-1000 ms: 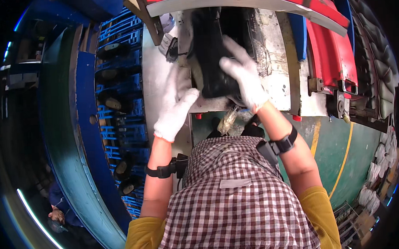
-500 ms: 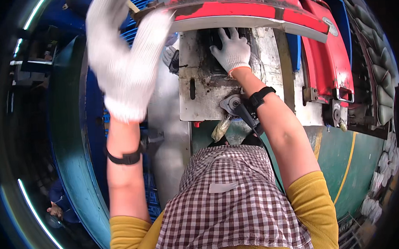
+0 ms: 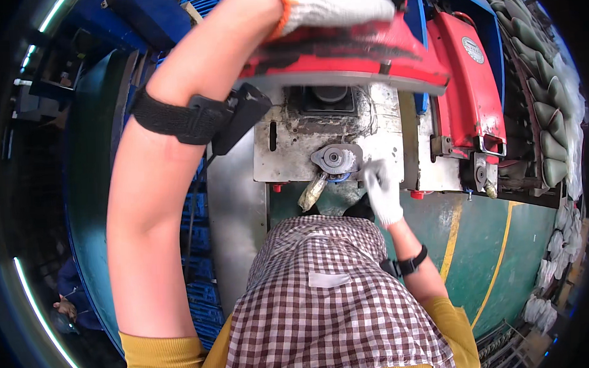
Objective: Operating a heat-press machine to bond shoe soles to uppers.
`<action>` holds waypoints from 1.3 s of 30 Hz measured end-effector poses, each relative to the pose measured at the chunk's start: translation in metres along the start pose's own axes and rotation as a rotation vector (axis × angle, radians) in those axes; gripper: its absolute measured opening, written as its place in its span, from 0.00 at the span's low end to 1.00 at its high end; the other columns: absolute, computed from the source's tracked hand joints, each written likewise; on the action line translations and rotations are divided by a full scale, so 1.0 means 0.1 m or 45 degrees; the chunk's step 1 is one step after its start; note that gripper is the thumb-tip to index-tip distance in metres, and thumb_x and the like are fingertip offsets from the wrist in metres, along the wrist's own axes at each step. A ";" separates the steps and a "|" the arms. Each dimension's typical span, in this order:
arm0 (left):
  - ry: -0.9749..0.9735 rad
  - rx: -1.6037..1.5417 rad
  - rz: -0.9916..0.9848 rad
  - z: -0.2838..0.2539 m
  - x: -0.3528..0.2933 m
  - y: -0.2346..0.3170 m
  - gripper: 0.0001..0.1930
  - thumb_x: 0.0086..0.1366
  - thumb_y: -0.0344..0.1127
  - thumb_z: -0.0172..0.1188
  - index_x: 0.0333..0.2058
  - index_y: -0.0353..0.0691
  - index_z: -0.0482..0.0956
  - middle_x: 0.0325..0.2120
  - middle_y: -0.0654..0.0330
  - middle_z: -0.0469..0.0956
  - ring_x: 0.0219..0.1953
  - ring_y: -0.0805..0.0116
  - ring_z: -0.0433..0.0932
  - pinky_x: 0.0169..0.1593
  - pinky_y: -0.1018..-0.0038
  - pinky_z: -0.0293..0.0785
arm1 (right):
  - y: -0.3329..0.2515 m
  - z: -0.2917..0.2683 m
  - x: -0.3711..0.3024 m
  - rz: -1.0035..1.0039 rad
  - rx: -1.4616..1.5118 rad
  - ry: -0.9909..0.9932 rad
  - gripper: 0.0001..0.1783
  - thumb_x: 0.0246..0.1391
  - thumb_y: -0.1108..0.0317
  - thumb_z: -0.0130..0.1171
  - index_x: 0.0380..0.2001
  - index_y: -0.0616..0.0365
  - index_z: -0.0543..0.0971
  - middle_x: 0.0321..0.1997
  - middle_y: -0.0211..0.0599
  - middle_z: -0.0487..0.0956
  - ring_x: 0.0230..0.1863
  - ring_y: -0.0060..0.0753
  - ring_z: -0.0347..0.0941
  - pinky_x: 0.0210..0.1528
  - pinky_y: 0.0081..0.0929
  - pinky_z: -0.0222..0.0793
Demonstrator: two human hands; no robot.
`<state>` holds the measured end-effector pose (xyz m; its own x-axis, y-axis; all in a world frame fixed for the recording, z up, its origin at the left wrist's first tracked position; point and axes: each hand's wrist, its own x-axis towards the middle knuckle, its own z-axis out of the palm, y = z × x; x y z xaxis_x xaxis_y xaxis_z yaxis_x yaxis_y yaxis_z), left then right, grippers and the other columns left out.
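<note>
Fingers out front! My left hand point(image 3: 340, 7) is over the red machine arm point(image 3: 403, 50), which lies beneath those fingers, grip impossible to tell; my right hand's point(image 3: 384, 192) blurred fingers, spread unclear, hang right of the round grey fitting point(image 3: 334, 158).

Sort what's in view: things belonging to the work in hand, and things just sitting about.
In use, judging by closeness to the hands:
- white-gloved left hand, at the red metal lid
- white-gloved right hand, beside the round-centred grey metal fitting
- black square block

Apparently sitting about:
- second red metal machine
- stacked grey-green curved pieces
</note>
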<state>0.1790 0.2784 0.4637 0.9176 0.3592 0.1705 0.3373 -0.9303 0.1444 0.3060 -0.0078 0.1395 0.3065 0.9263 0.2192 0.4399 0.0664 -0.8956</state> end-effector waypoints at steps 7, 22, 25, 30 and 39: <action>-0.575 -0.588 -0.346 0.95 -0.25 0.31 0.21 0.68 0.54 0.56 0.40 0.39 0.82 0.27 0.52 0.83 0.31 0.59 0.84 0.40 0.62 0.78 | -0.07 0.08 -0.20 0.804 0.667 -1.018 0.27 0.70 0.59 0.60 0.66 0.60 0.73 0.60 0.37 0.79 0.55 0.26 0.77 0.60 0.27 0.74; -0.393 -0.226 -0.411 2.07 -0.71 0.50 0.20 0.69 0.55 0.56 0.40 0.42 0.80 0.30 0.49 0.85 0.36 0.48 0.86 0.40 0.50 0.80 | -0.22 0.68 0.02 1.365 1.899 -0.968 0.24 0.69 0.50 0.60 0.58 0.53 0.75 0.44 0.33 0.81 0.54 0.45 0.80 0.58 0.46 0.76; -0.377 -0.216 -0.425 2.08 -0.72 0.52 0.21 0.69 0.56 0.57 0.40 0.42 0.80 0.29 0.49 0.85 0.35 0.47 0.86 0.39 0.50 0.80 | -0.20 0.68 0.04 1.352 1.864 -1.006 0.22 0.69 0.50 0.60 0.56 0.53 0.75 0.45 0.33 0.81 0.54 0.45 0.80 0.55 0.44 0.78; -0.380 -0.215 -0.440 2.05 -0.73 0.55 0.21 0.68 0.55 0.57 0.42 0.42 0.81 0.30 0.48 0.85 0.36 0.47 0.86 0.41 0.49 0.80 | -0.16 0.66 0.09 1.407 1.804 -1.097 0.26 0.69 0.49 0.60 0.60 0.54 0.72 0.51 0.37 0.82 0.57 0.47 0.79 0.59 0.47 0.76; -0.382 -0.239 -0.453 1.90 -0.68 0.55 0.22 0.66 0.57 0.59 0.42 0.42 0.83 0.32 0.47 0.85 0.38 0.45 0.86 0.44 0.50 0.80 | -0.30 0.72 0.23 1.254 1.361 -1.299 0.45 0.69 0.33 0.51 0.74 0.56 0.60 0.64 0.45 0.75 0.60 0.48 0.77 0.60 0.51 0.75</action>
<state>0.1748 0.1882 0.2747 0.7821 0.5885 -0.2048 0.6217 -0.7147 0.3204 0.2394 0.0380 0.1437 -0.6870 0.5815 -0.4357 -0.3828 -0.7993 -0.4632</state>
